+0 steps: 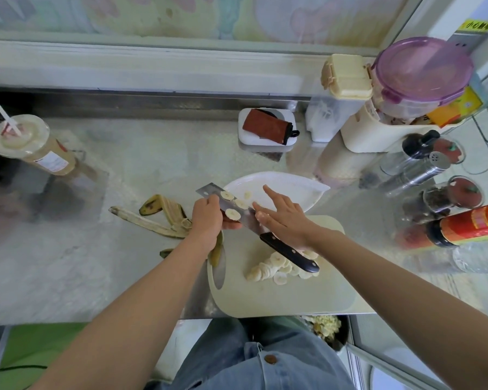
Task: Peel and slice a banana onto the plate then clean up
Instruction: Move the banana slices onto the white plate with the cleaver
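Note:
A cleaver (248,218) lies tilted over the near rim of the white leaf-shaped plate (293,187), with three banana slices (233,213) on its blade. My left hand (206,218) grips the blade by its far end and underside. My right hand (282,215) stretches straight fingers across the blade near the slices; the black handle (290,254) sticks out free below it. One slice (247,195) sits on the plate. A pile of cut slices (276,267) rests on the pale cutting board (279,294). The empty peel (158,218) lies on the counter to the left.
A sealed drink cup with a straw (26,144) stands far left. A white dish with a red cloth (266,128) sits behind the plate. Spice jars, shakers and a red-labelled bottle (468,226) crowd the right side, with storage containers (423,74) behind. The counter edge runs just below the board.

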### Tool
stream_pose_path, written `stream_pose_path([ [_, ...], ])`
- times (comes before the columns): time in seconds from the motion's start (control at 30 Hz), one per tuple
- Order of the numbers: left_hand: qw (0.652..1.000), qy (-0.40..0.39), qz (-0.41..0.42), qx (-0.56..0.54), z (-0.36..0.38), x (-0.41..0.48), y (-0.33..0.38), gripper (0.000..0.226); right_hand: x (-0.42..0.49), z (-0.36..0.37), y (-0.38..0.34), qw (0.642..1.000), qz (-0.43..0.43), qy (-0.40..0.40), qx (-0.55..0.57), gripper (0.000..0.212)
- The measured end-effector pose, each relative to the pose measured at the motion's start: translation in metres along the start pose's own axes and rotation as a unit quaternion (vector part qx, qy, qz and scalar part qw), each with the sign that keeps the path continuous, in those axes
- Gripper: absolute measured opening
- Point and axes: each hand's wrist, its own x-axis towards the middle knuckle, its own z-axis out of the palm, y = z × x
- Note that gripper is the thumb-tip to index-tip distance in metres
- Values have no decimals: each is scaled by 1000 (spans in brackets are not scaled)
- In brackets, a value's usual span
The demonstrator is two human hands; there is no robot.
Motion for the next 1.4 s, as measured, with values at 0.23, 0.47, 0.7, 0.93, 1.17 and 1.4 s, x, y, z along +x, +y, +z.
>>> stream_pose_path([
  [0.23,1000,-7,7,13,5,-3,-1,30,-1,0,-10,999,-44,-5,31,47],
  [0.47,999,-13,17,38,2,-5,-4,21,5,1,-8,997,-34,-5,66,48],
  [0.7,999,-5,12,45,5,-5,-3,25,13,0,-7,997,5,-2,77,50],
  [0.93,999,-29,4,21,10,-7,-2,34,18,1,-10,997,-20,-4,73,46],
  [1.17,999,-34,0,30,9,-11,-1,33,14,1,-12,995,-49,-6,82,48],
  [1.4,999,-23,-5,39,6,-9,-2,33,19,2,-8,996,-20,10,88,53],
])
